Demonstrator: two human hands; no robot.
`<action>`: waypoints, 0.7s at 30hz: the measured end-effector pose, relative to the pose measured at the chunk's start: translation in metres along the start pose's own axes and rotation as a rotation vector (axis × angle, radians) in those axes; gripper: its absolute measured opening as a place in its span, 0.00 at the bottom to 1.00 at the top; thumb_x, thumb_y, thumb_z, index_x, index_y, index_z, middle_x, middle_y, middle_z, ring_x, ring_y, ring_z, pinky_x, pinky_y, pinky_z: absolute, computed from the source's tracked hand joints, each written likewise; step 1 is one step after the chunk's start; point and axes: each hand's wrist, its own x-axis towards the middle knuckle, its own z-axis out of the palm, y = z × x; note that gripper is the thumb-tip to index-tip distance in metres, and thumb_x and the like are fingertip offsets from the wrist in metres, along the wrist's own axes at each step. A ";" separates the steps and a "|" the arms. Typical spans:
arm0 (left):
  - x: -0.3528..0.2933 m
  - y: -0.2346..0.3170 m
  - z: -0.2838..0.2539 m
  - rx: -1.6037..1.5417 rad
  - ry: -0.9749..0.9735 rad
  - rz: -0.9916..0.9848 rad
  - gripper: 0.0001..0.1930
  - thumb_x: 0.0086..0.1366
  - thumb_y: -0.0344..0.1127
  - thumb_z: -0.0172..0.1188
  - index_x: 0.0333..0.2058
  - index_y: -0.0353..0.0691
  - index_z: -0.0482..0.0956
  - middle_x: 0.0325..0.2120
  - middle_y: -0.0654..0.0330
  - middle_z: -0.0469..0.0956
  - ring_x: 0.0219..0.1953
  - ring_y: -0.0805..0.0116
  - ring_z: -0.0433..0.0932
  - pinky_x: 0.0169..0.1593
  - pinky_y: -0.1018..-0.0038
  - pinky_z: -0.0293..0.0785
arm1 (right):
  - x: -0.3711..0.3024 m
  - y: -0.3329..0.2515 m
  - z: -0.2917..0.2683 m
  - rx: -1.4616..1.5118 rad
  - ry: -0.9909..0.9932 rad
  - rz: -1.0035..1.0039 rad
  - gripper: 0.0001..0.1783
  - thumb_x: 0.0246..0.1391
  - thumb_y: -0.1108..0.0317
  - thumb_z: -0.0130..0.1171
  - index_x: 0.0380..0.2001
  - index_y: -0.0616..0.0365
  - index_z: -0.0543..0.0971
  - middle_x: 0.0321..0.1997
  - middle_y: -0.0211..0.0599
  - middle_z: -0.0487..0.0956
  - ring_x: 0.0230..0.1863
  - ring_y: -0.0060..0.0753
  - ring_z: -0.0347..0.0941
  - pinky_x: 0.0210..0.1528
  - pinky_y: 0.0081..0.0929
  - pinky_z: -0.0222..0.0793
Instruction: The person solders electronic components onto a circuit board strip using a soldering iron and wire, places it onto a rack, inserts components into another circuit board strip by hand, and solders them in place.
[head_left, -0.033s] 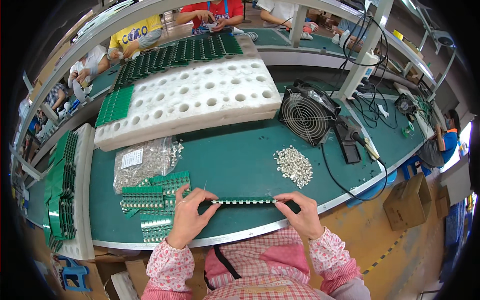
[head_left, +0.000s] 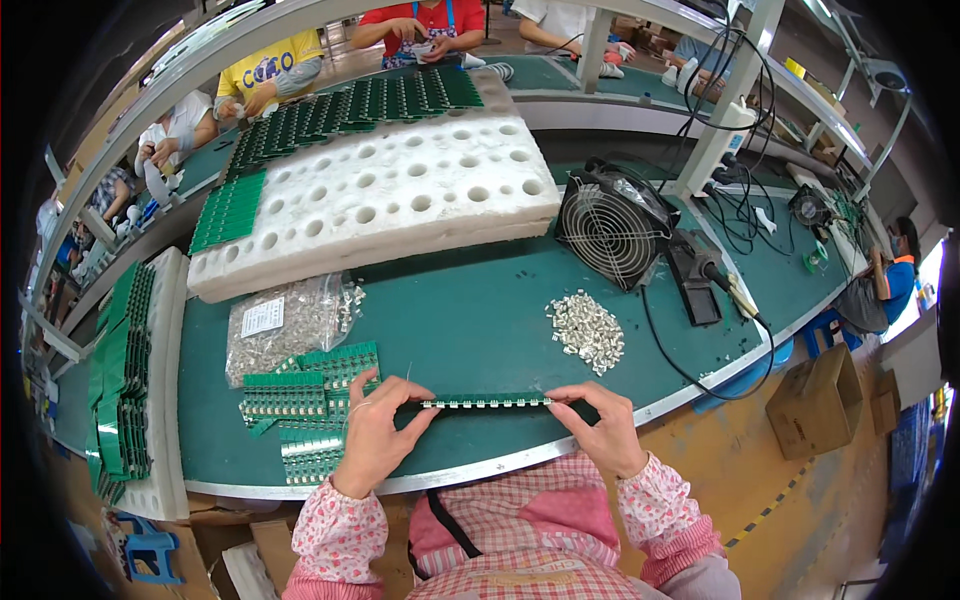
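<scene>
A narrow green circuit board strip (head_left: pixel 487 402) with a row of small white connectors is held edge-on between my two hands, above the near part of the bench. My left hand (head_left: pixel 380 430) pinches its left end, and my right hand (head_left: pixel 603 425) pinches the right end. Beside my left hand lie stacked green circuit boards (head_left: pixel 285 395) with pale connectors along them. Farther off to the right is a heap of small whitish connectors (head_left: pixel 585 333). A clear plastic bag (head_left: pixel 285 325) full of similar small parts rests behind the boards.
A white foam block (head_left: pixel 400 190) carrying rows of green boards (head_left: pixel 355 108) spans the back. Another foam block (head_left: pixel 165 400) with boards stands left. At right are a black fan (head_left: pixel 613 232), a soldering iron stand (head_left: pixel 693 280) and cables. Several people work beyond the bench.
</scene>
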 end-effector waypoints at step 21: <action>-0.015 0.009 0.003 -0.236 -0.061 -0.103 0.08 0.51 0.24 0.67 0.31 0.35 0.79 0.32 0.58 0.81 0.37 0.68 0.80 0.45 0.75 0.73 | 0.002 0.003 -0.013 -0.031 -0.041 -0.120 0.07 0.48 0.72 0.65 0.33 0.61 0.82 0.31 0.40 0.82 0.32 0.38 0.76 0.38 0.30 0.69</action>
